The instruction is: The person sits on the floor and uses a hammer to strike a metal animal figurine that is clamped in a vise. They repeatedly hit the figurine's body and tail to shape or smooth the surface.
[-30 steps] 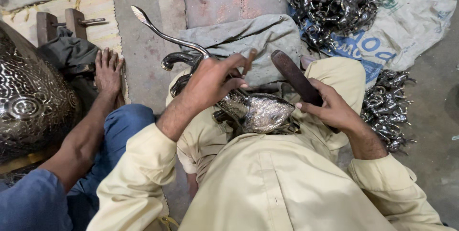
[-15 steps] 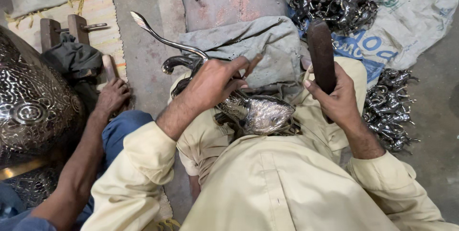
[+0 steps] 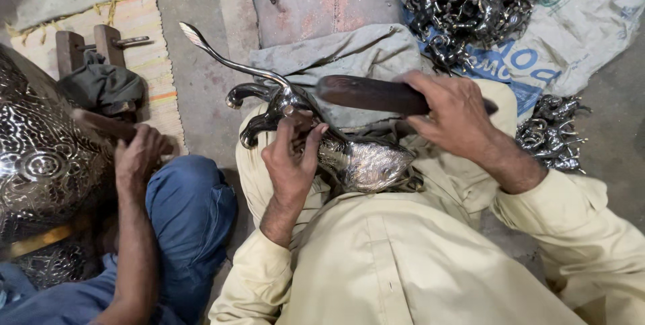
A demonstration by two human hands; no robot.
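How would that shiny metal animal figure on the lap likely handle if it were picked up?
The metal figure looks rigid and probably heavy for its size. Its polished surface may be slippery, so the left hand steadying it makes sense. The thin curved horn seems the likeliest part to bend.

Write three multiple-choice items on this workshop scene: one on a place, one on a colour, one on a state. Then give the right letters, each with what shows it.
1. Where does the shiny metal animal figure lie?
A. on the person's lap
B. on the striped mat
C. on the white sack

2. What colour are the trousers of the co-worker at the side?
A. cream
B. blue
C. black

3. How is the dark wooden mallet held?
A. lying loose on the floor
B. gripped in the left hand
C. gripped in the right hand, crosswise above the figure

Key: 1 A, the figure rests between the cream-clad thighs under the left hand. 2 B, the bent knee beside the person is blue. 3 C, the right hand closes round one end of the mallet.
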